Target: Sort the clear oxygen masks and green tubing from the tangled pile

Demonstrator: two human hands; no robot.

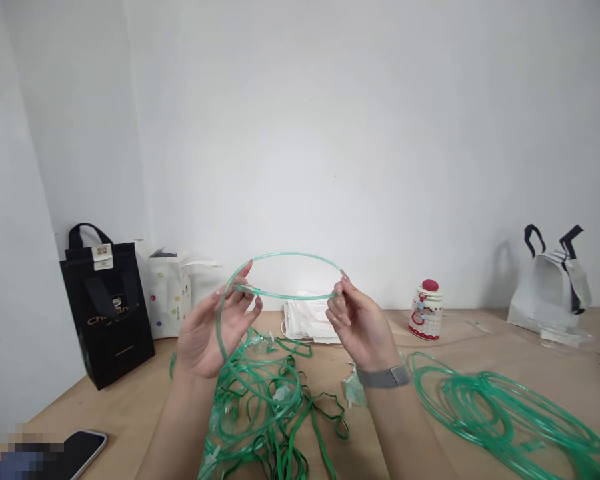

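Two hands, head view: right hand (363, 327) fingers pinch a green tube (290, 253), looped above the desk (135, 400); left hand (200, 337) fingers half-spread against it, grip cannot be told. Handling seems midway: loop not yet set down, green tangle (270, 380) below loose, coiled tubing (500, 407) rightward.

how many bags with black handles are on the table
2: a black bag at the left and a white bag at the far right. A spotted white package beside the black bag shows something dark at its top; I can't tell whether it's a handle.
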